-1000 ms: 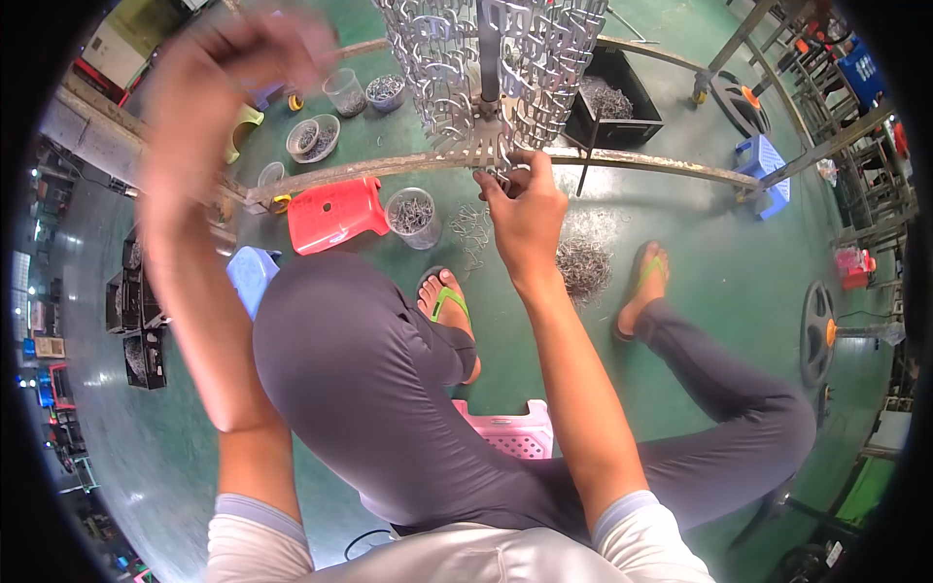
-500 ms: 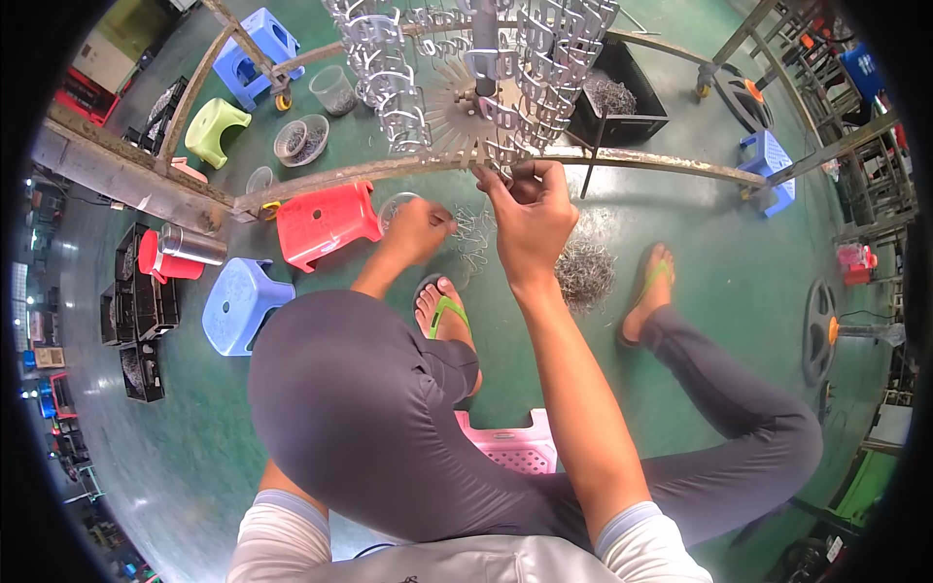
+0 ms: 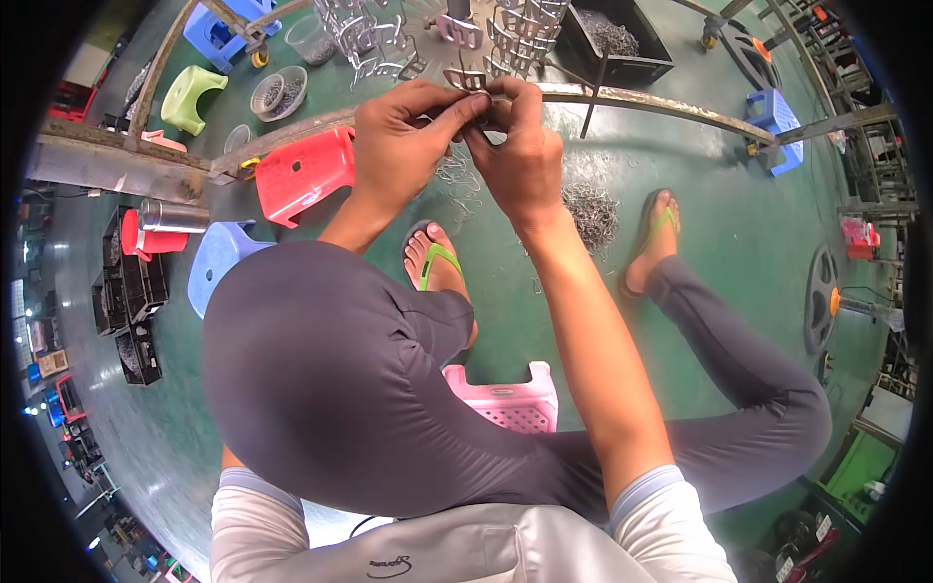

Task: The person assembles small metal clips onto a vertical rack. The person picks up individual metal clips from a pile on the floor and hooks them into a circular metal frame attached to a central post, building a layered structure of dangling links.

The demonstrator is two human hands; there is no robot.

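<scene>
My left hand [image 3: 400, 141] and my right hand [image 3: 520, 160] meet fingertip to fingertip in front of the rack rail. Both are closed in a pinch. Just above the fingertips shows a bent metal bracket [image 3: 465, 80], the lowest in a hanging strand, and my right fingers grip its lower end. Whatever small part my left fingers pinch is hidden between them. More linked metal brackets [image 3: 520, 39] hang in strands behind. Below the hands, loose wire hooks [image 3: 459, 175] lie scattered on the green floor, and a heaped pile of wire hooks [image 3: 590, 219] sits to the right.
A curved metal rack rail [image 3: 661, 104] crosses in front. A red stool [image 3: 306, 175], blue stool [image 3: 222, 255] and green stool [image 3: 197, 97] stand left, with a tub of small parts [image 3: 279, 94] beyond. A black crate [image 3: 632, 49] stands back right. A pink stool [image 3: 505, 403] is below me.
My left hand has risen from near the floor hooks to meet my right hand at the strand's lower end. The whole view has shifted, with the rack now higher in the picture.
</scene>
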